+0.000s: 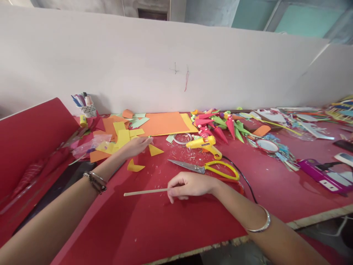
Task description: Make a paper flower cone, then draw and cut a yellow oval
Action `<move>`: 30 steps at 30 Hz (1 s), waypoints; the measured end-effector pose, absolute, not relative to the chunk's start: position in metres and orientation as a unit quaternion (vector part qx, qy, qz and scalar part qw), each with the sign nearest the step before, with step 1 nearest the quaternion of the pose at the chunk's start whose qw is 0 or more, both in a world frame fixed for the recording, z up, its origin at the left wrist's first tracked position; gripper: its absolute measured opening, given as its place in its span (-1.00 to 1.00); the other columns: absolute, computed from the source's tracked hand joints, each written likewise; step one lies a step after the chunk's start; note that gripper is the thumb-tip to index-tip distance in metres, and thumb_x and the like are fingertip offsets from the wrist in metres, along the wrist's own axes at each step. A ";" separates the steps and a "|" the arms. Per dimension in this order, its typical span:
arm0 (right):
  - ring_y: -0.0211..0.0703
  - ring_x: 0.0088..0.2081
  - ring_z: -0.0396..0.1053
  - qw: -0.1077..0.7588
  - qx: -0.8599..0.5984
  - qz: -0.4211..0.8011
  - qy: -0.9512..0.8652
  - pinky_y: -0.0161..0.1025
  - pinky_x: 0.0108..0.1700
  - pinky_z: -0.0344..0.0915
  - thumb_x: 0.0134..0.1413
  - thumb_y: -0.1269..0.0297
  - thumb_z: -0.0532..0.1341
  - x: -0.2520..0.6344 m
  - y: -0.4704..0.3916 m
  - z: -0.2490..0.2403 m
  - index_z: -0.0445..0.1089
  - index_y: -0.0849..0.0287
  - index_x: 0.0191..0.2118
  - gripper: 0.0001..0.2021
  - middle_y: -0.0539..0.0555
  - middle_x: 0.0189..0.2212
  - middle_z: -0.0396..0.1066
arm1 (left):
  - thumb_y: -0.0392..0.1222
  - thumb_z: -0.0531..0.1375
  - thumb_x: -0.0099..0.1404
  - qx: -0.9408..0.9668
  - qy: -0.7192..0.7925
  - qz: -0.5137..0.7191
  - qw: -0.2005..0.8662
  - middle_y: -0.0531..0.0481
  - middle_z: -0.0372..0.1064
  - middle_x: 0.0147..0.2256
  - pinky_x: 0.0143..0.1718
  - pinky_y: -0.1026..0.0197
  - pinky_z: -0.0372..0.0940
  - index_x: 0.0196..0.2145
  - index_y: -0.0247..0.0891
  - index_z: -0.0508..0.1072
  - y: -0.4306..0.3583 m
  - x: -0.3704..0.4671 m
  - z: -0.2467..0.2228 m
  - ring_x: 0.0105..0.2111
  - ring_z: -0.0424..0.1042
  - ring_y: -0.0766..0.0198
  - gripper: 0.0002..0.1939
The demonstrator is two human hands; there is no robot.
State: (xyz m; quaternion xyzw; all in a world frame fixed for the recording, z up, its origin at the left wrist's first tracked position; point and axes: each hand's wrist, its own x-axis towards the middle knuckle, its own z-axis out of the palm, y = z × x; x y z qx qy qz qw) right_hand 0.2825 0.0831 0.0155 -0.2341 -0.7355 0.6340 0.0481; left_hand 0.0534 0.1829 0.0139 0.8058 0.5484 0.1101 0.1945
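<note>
My right hand (187,185) is closed around one end of a thin pale stick (146,192), which points left over the red tabletop. Farther back, my left hand (136,146) has its fingers drawn together at the tips; a tiny light thing may be between them, too small to make out. Just below those fingertips lies a yellow paper triangle (156,150), and a folded yellow scrap (135,166) is nearer to me. Scissors with yellow handles (222,166) lie open-bladed beyond my right hand. Behind them rests a yellow glue gun (205,144).
Orange card sheets (162,123) and yellow paper pieces (123,138) cover the back left. Red and green paper cones (217,129) are heaped behind the glue gun. A tape roll (182,138), a pen cup (87,109) and a purple power strip (321,176) stand around.
</note>
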 end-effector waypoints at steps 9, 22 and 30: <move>-0.44 -0.63 0.05 0.042 -0.247 0.635 -0.731 -0.43 -0.51 0.04 0.13 0.11 0.02 0.283 0.082 0.014 0.37 0.27 -0.33 -0.68 -0.13 -0.69 0.09 | 0.04 0.12 -0.01 0.845 0.478 0.072 0.228 0.03 0.42 -0.38 -0.38 0.30 0.19 -0.29 -0.21 0.42 0.176 0.070 0.022 -0.40 0.36 0.25 -0.64; -0.32 -0.50 0.17 0.183 -0.414 0.224 -0.863 -0.35 -0.46 -0.01 0.18 0.20 -0.05 0.273 0.069 0.017 0.21 0.17 -0.27 -0.81 -0.04 -0.52 0.28 | 0.04 0.00 0.17 0.821 0.465 0.151 0.296 0.03 0.31 -0.31 -0.25 0.27 0.20 -0.47 -0.24 0.29 0.150 0.047 0.047 -0.27 0.33 0.26 -0.71; -0.30 -0.43 0.21 0.240 -0.301 -0.020 -0.923 -0.31 -0.30 0.05 0.23 0.33 -0.09 0.274 0.082 0.004 0.30 0.20 -0.35 -0.74 0.02 -0.46 0.31 | 0.01 0.03 0.19 0.809 0.413 0.094 0.407 0.14 0.12 -0.54 -0.51 0.38 0.06 -0.47 -0.25 0.24 0.124 0.053 0.045 -0.54 0.13 0.42 -0.73</move>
